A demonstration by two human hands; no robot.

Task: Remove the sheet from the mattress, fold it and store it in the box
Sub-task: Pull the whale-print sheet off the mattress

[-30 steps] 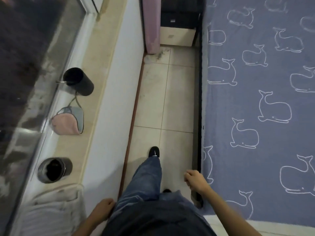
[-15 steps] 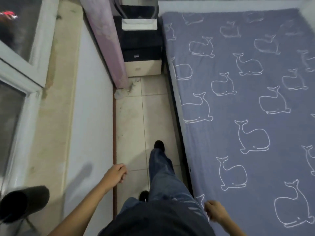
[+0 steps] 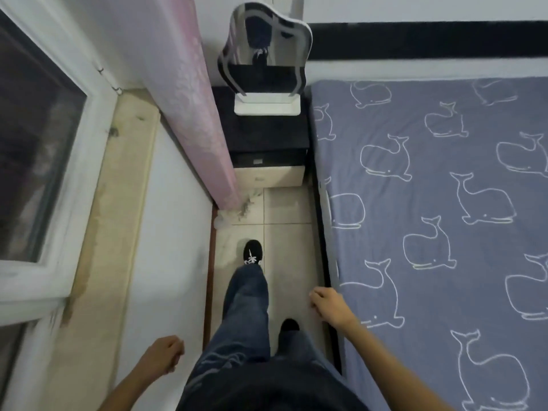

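Sheet (image 3: 444,232), blue-grey with whale outlines, spread flat over the bed at right of head view. Right hand (image 3: 327,304) loosely curled, holding nothing, just beside sheet's left edge, above dark bed frame (image 3: 320,232). Left hand (image 3: 161,355) loosely curled, holding nothing, near wall. Nightstand (image 3: 267,134) with mirror (image 3: 264,54) ahead.

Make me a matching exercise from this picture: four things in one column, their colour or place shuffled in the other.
1. sheet
2. mirror
3. curtain
4. front shoe

A. pink, reaching the floor
B. black, white laces
C. grey-blue, white whale outlines
D. standing on the nightstand

Pairs: 1-C, 2-D, 3-A, 4-B
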